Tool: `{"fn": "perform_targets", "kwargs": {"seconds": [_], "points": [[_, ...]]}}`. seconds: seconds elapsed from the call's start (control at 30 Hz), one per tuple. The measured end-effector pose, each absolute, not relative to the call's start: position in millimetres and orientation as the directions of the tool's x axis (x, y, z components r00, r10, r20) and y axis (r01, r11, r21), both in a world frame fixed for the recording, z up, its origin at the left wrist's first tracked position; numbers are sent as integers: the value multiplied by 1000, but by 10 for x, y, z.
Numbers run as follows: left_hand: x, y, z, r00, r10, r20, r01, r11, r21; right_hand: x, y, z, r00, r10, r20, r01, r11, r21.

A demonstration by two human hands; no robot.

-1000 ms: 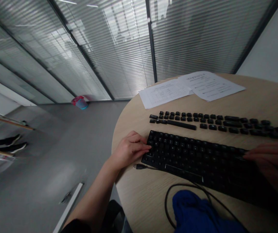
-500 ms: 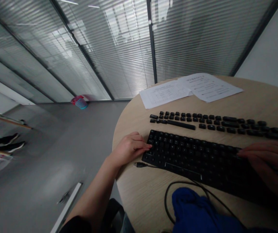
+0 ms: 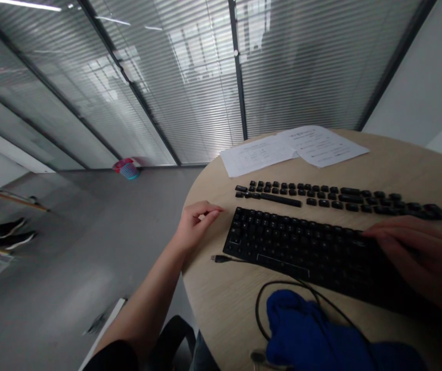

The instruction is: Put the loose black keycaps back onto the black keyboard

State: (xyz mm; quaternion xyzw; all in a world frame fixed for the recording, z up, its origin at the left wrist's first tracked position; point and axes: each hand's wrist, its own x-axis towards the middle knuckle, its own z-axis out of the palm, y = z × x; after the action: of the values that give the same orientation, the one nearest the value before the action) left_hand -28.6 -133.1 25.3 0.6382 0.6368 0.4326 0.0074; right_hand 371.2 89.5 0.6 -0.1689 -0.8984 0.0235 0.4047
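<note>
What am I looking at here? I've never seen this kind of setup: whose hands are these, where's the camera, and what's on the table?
There is no machine: a person works bare-handed, filmed by one camera worn on their head. On the table lie a black keyboard, rows of loose keys behind it, papers beyond, a plugged-end cable and blue cloth nearer. The left hand is beside the keyboard, apart from it; the right hand is at its right part. Whether either holds anything small, I can't tell.
</note>
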Motion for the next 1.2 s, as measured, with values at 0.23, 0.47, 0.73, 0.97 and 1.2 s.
{"fn": "perform_targets", "kwargs": {"seconds": [0.23,0.47,0.73,0.97,1.2], "points": [[-534,-558,660,-111,938,328,893,-51,447,3725,955,-57,-613,374,696,295,926,-237],[-668,420,525,-89,973,212,924,1,382,3748,957,-8,-599,370,710,277,928,-250],[-704,475,288,-47,986,159,925,-17,379,3767,950,40,-597,387,703,265,922,-283],[-723,502,242,-40,992,120,916,-12,401,3739,888,126,-599,389,700,240,921,-307],[-674,551,227,-66,988,138,910,3,414,3764,886,164,-612,372,698,275,927,-254]]}}
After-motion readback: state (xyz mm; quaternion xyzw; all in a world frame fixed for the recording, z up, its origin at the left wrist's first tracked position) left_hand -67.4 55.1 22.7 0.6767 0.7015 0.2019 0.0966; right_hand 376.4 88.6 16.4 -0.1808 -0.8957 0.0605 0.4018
